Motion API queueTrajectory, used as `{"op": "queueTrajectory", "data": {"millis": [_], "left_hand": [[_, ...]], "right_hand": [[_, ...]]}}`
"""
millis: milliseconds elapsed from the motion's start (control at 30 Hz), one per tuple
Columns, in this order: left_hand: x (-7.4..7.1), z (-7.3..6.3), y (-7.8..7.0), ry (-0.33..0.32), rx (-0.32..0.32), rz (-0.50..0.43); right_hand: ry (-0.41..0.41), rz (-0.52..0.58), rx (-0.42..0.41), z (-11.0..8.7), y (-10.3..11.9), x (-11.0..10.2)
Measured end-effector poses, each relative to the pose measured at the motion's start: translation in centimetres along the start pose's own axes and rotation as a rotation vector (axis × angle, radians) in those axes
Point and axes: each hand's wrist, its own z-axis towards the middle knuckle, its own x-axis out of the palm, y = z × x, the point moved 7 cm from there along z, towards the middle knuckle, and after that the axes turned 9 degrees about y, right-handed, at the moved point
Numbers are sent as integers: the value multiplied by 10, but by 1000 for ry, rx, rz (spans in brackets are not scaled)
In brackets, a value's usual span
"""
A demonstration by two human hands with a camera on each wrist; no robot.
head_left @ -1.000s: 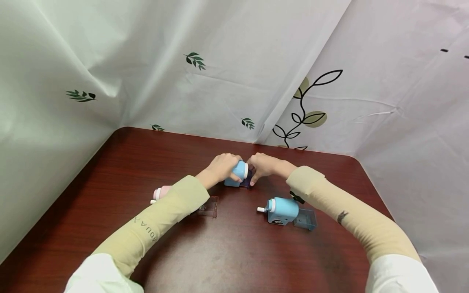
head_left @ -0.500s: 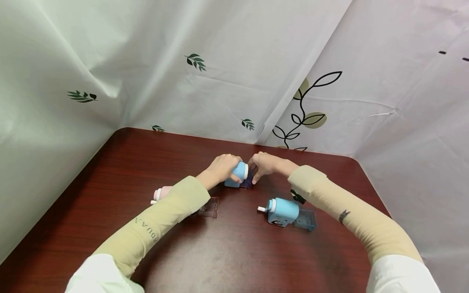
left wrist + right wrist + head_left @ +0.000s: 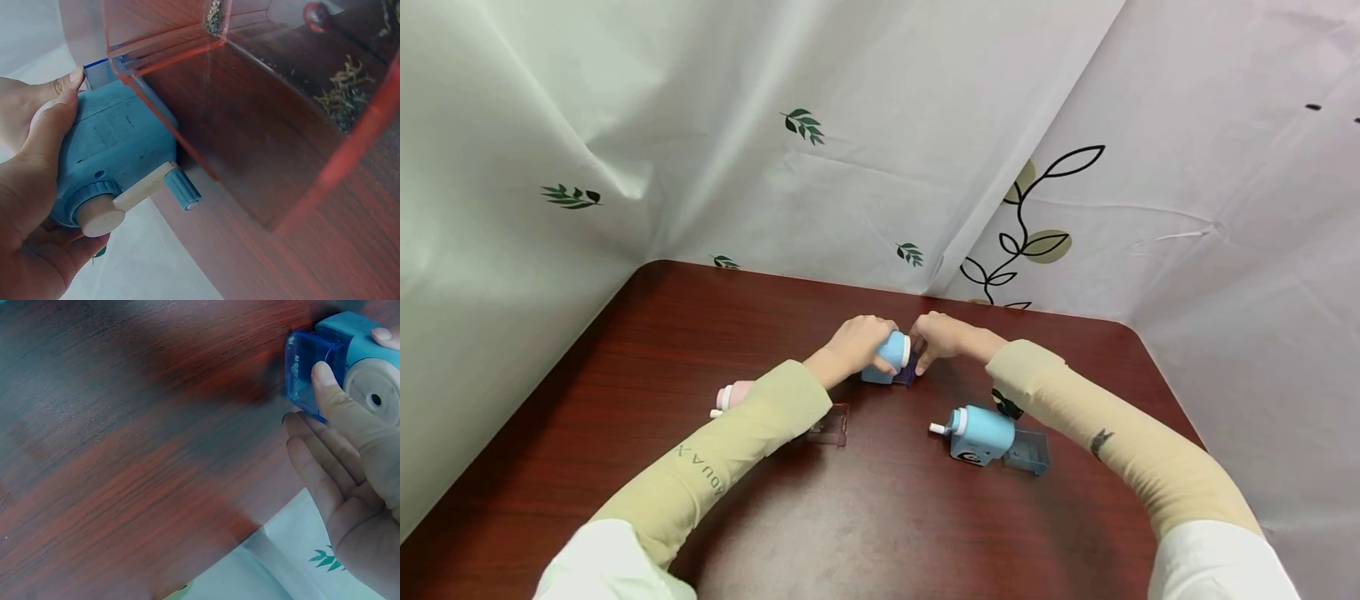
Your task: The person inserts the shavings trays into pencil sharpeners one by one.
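My left hand [image 3: 856, 342] grips a blue crank pencil sharpener [image 3: 115, 137] near the far middle of the table. Its pale crank arm with a blue knob shows in the left wrist view. A clear dark-blue shavings drawer [image 3: 303, 372] juts from the sharpener's other side. My right hand [image 3: 946, 335] pinches that drawer, thumb [image 3: 325, 375] on one face and fingers below its edge. Part of the sharpener is hidden behind the hands.
Nearer me on the right, a second blue sharpener [image 3: 983, 433] has its clear drawer [image 3: 1027, 452] sticking out. A pink sharpener [image 3: 737, 392] lies partly behind the left sleeve. Its clear reddish drawer [image 3: 831, 425] holds shavings [image 3: 344, 94]. A patterned white curtain [image 3: 850, 167] borders the table.
The right thumb has shifted slightly up and away from the sharpener over the drawer. The left hand keeps its grip, and the other sharpeners stay put.
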Motion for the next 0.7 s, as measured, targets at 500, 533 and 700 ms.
{"op": "queueTrajectory", "data": {"millis": [500, 533, 700], "left_hand": [[-1, -1, -2, -8, 2, 15], [0, -1, -2, -8, 2, 19], [0, 1, -3, -11, 11, 24]], "right_hand": [[-19, 21, -22, 5, 3, -2], [-26, 16, -28, 6, 4, -2], [-27, -27, -15, 11, 6, -4]]}}
